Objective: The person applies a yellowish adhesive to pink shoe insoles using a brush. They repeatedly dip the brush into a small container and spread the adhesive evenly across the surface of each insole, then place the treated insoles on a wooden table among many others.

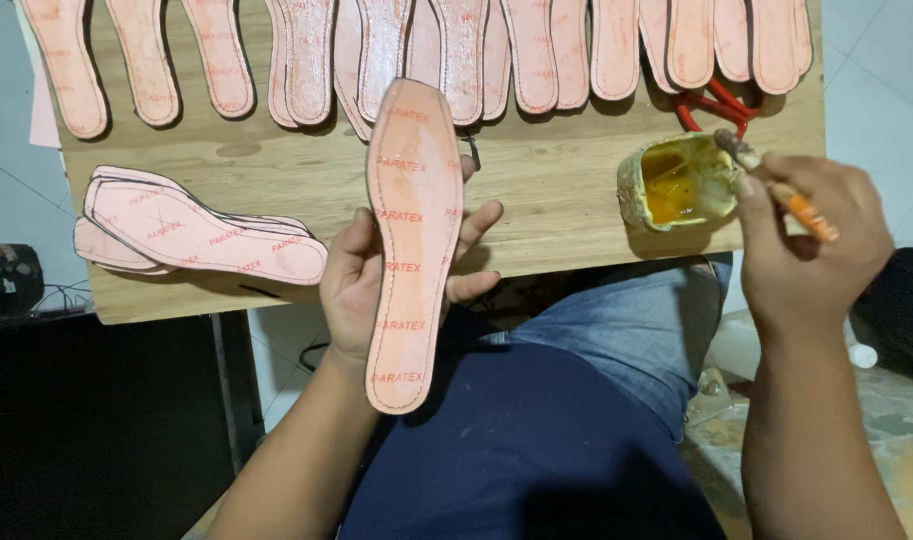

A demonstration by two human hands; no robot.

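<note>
My left hand holds a pink shoe insole upright over my lap, its printed side facing me, fingers curled behind it. My right hand grips an orange-handled brush whose tip rests at the rim of a crusted glue pot filled with amber glue. The pot sits on the wooden board near its right front edge.
A row of several pink insoles lies along the board's far edge. A small stack of insoles sits at the left front. Red-handled scissors peek out behind the pot. My legs in dark and blue fabric are below.
</note>
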